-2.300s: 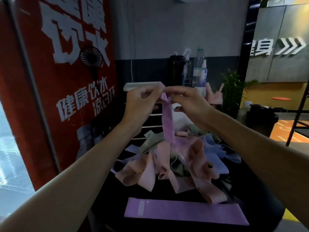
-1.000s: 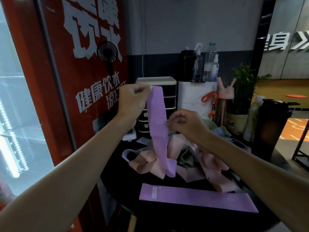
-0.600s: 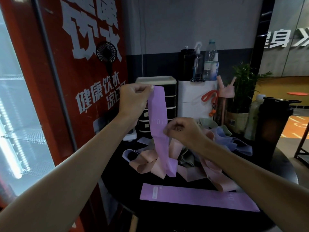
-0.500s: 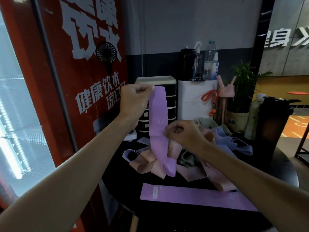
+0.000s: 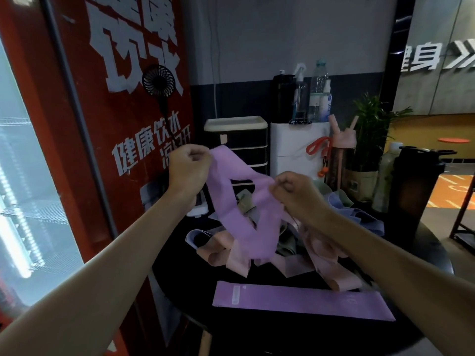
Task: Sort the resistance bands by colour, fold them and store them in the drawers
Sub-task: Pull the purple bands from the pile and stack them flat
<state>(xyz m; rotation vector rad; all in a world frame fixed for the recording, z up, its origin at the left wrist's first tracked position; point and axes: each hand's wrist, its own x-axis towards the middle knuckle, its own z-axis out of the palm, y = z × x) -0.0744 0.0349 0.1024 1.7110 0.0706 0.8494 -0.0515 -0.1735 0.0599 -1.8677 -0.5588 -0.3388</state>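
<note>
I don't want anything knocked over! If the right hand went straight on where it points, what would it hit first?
Probably the black drawer unit: the right hand, pinching the purple band, points forward and left toward it. The left hand lies near that line too; depth is unclear.

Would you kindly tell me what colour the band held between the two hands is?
Purple, like the flat band on the table; the held band shows best in the head view.
</note>
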